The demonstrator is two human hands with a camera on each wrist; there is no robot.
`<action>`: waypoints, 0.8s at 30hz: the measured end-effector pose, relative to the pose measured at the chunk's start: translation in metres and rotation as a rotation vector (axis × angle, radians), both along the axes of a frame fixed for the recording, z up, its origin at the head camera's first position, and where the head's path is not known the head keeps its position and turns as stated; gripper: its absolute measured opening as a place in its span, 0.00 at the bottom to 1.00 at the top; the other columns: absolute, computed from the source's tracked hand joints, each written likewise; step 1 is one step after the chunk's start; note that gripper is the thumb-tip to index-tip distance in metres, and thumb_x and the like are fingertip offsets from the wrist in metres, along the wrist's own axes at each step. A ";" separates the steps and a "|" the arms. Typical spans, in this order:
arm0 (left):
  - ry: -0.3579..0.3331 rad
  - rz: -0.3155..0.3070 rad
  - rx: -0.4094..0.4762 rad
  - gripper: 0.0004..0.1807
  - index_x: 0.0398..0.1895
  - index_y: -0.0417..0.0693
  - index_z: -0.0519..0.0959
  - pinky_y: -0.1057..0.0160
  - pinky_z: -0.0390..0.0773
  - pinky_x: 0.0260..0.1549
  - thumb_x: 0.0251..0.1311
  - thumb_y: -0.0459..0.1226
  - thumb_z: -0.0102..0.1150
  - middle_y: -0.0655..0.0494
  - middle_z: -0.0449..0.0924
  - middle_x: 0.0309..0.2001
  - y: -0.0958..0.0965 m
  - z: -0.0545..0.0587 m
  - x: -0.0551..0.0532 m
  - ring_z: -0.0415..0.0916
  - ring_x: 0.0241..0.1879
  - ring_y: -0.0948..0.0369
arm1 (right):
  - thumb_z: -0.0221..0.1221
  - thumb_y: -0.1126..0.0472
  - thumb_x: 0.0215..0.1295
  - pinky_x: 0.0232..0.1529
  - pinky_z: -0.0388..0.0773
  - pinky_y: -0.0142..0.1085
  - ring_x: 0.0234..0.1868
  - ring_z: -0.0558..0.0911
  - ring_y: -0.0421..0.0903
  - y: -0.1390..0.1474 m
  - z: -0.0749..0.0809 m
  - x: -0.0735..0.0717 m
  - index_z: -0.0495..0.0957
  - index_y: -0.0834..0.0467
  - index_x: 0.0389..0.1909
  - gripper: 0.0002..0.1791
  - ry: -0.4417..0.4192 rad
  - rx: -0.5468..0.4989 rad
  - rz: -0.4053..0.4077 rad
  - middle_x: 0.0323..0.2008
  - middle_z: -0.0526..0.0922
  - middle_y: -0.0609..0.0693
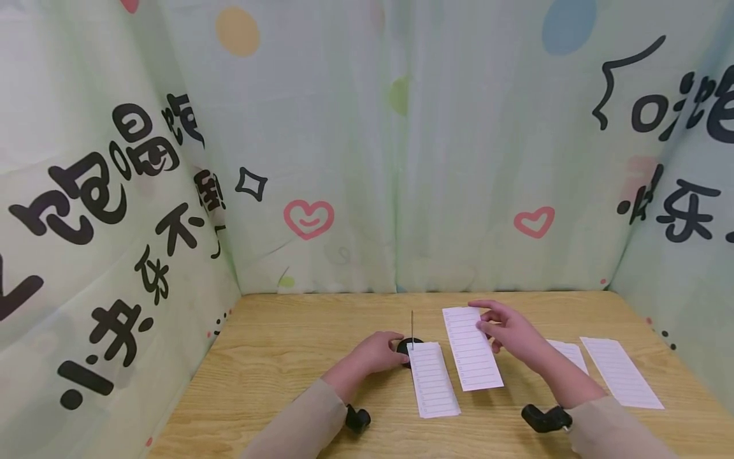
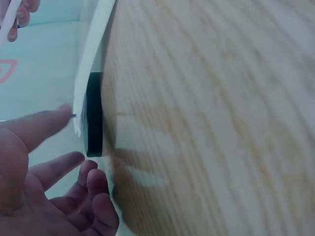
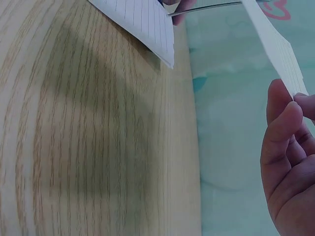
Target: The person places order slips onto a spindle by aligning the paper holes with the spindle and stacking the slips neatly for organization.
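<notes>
My right hand (image 1: pixel 510 331) pinches the edge of a white lined paper slip (image 1: pixel 471 350), raised above the table and tilted. In the right wrist view, the thumb and index finger meet on that slip (image 3: pixel 278 49). A paper spike's thin upright rod (image 1: pixel 412 325) rises from a round black base (image 2: pixel 94 115). More lined slips (image 1: pixel 434 380) lie at the spike with their top end over the base, the rod at their upper edge. My left hand (image 1: pixel 375 354) is at the base's left side, fingers loosely bent, thumb tip close to the rod in the left wrist view.
To the right on the wooden table (image 1: pixel 275 370) lie two spots of lined slips, one (image 1: pixel 570 354) partly behind my right forearm and another (image 1: pixel 622 373) nearer the right edge. A printed curtain (image 1: pixel 344 159) encloses the back and sides.
</notes>
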State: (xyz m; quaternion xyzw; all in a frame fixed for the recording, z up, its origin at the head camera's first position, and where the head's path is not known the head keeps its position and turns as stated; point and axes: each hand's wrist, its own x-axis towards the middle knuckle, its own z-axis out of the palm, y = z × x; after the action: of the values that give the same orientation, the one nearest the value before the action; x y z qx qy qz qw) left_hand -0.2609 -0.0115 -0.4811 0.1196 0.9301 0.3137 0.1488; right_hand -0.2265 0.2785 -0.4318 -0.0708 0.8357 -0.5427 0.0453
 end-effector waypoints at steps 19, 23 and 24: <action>0.098 0.041 0.327 0.23 0.60 0.55 0.80 0.60 0.75 0.34 0.68 0.54 0.56 0.63 0.76 0.42 -0.004 0.032 0.002 0.72 0.41 0.60 | 0.56 0.65 0.72 0.25 0.76 0.38 0.30 0.75 0.50 -0.034 0.003 -0.011 0.67 0.58 0.69 0.25 0.018 -0.035 0.037 0.43 0.73 0.59; 0.113 0.075 0.419 0.22 0.56 0.55 0.81 0.60 0.76 0.36 0.69 0.56 0.53 0.62 0.78 0.42 -0.001 0.038 0.002 0.75 0.40 0.60 | 0.56 0.64 0.72 0.26 0.77 0.38 0.32 0.76 0.50 -0.044 0.003 -0.013 0.68 0.58 0.69 0.25 0.020 -0.048 0.029 0.44 0.74 0.60; 0.116 0.085 0.445 0.21 0.55 0.55 0.82 0.60 0.76 0.36 0.70 0.56 0.53 0.61 0.78 0.42 0.000 0.040 0.002 0.76 0.39 0.60 | 0.56 0.64 0.72 0.26 0.77 0.38 0.33 0.76 0.50 -0.046 0.004 -0.013 0.68 0.57 0.69 0.25 0.018 -0.052 0.028 0.45 0.74 0.60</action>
State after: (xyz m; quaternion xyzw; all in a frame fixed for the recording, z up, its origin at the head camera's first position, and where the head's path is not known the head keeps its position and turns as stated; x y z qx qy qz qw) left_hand -0.2587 -0.0117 -0.4411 0.1281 0.8491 0.5099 0.0520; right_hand -0.2397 0.2325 -0.4282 -0.0885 0.8207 -0.5627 0.0438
